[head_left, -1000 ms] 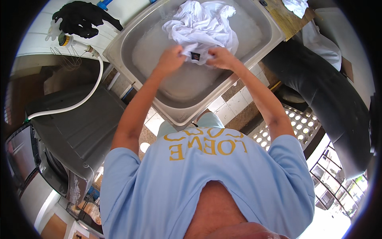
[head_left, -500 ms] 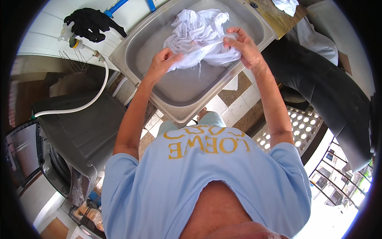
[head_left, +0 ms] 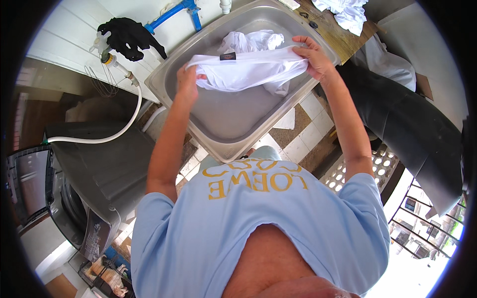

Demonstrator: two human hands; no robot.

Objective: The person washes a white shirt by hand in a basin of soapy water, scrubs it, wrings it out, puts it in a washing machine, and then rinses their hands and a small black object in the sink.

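At my left, a white hose point(head_left: 135, 111) is curving over a dark grey washing machine point(head_left: 102, 166), near a black cloth point(head_left: 124, 37). At my right, a wooden board point(head_left: 343, 45) is carrying crumpled white linen point(head_left: 348, 15). Over the metal sink point(head_left: 228, 119), my left hand point(head_left: 187, 82) and right hand point(head_left: 316, 60) are gripping both ends of a white cloth point(head_left: 248, 72); it is stretching wide, creased, showing its dark label point(head_left: 228, 56) and partly hiding bunched fabric point(head_left: 251, 40) behind.
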